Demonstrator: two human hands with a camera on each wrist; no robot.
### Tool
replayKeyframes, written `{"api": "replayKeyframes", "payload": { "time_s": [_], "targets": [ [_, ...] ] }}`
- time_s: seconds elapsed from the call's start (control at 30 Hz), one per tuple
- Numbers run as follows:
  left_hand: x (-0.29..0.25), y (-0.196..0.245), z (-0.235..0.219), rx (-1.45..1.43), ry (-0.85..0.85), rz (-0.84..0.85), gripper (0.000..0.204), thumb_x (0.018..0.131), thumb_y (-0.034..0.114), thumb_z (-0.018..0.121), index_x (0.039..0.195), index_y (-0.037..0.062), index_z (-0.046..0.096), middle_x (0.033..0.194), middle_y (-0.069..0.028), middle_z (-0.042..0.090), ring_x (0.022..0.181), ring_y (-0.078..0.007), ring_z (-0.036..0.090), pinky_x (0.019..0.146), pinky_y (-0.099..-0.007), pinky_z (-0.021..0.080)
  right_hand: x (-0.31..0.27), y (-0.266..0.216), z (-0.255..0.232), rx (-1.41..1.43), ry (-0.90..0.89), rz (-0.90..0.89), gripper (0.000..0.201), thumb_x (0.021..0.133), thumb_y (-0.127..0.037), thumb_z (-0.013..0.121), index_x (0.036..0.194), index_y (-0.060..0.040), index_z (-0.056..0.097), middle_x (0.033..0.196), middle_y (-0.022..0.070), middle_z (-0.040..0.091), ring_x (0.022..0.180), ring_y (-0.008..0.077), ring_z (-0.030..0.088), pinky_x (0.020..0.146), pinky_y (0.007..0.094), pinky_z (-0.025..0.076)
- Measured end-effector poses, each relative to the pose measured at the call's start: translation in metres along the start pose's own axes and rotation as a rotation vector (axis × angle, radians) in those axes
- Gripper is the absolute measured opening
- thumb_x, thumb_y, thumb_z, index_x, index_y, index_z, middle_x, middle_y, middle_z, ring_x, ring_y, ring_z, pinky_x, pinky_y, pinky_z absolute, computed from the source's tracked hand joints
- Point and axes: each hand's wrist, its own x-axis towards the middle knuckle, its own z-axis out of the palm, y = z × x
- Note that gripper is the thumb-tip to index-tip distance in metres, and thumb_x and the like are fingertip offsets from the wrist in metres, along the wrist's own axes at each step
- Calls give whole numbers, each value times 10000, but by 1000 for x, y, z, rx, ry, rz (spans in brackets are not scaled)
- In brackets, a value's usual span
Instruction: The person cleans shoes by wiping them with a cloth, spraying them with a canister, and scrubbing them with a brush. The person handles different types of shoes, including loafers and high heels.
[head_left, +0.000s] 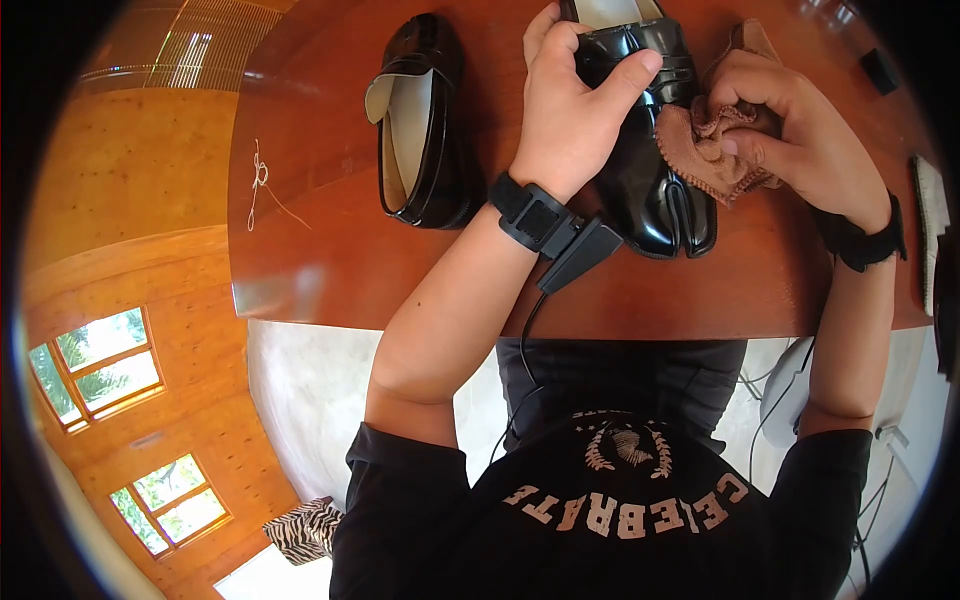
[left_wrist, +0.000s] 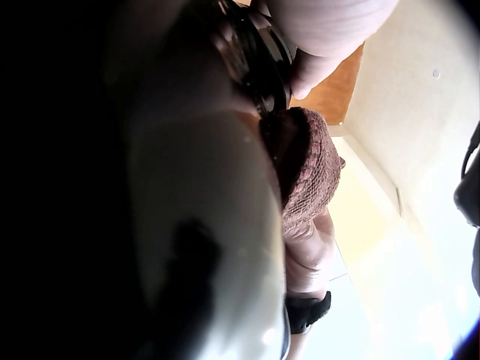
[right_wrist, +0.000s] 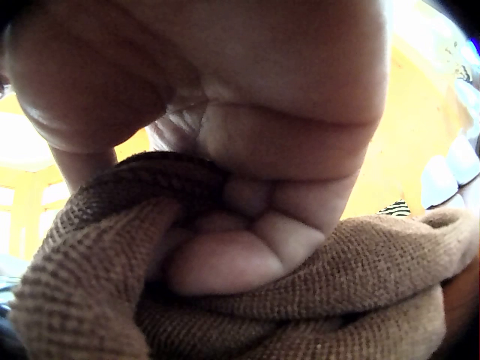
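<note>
A glossy black split-toe loafer (head_left: 645,205) lies in front of the person, its toe toward them. The left hand (head_left: 580,110) grips it near the opening, thumb across the strap. Bunched in the right hand (head_left: 800,130) is a brown cloth (head_left: 715,150), which lies against the shoe's side near the toe. In the right wrist view, curled fingers (right_wrist: 232,259) press into the folds of the ribbed cloth (right_wrist: 360,277). The left wrist view has the dark shoe close up, with the cloth (left_wrist: 311,165) beside it.
The matching black loafer (head_left: 455,150), pale inside, lies to the left on the reddish wooden table (head_left: 330,270). A thin tied string (head_left: 260,180) is near the table's left edge. At the far right is a brush-like object with pale bristles (head_left: 932,230).
</note>
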Motion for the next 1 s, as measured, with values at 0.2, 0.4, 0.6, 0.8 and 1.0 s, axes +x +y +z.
{"api": "replayKeyframes", "payload": {
  "time_s": [0.2,0.4,0.6,0.8,1.0],
  "targets": [
    [0,0,0,12,-5,2,382,925,271,763,1100,-43,634,1403,-128,485,1246,-198,518,1055,-333,427,0,-1,0,-19,-1,0,210,825,-94,730,974,-3,614,888,62,533,934,230,445,851,339,394],
    [0,0,0,1,-2,6,387,925,271,763,1105,-45,631,1400,-125,487,1247,-195,519,1053,-333,430,0,-1,0,-18,4,-4,210,817,-92,727,972,-3,617,889,66,542,935,235,445,856,347,395],
    [0,0,0,-38,-14,-14,380,931,257,758,1113,-49,628,1393,-116,489,1216,-183,537,1034,-323,444,1,-1,0,-31,3,-18,213,804,-82,722,971,-1,618,883,72,555,933,244,444,858,353,394],
    [0,2,0,-28,-5,-12,369,930,250,757,1104,-50,630,1378,-108,500,1199,-178,542,1027,-318,446,1,-1,0,-23,6,-20,206,804,-74,718,965,4,615,887,71,566,929,246,445,865,355,394],
    [1,1,1,-37,-2,0,354,930,241,756,1090,-52,638,1330,-95,534,1165,-166,557,1003,-310,459,2,-2,0,-12,10,-31,193,805,-43,708,966,5,614,895,73,570,929,247,450,871,357,398]
  ]
}}
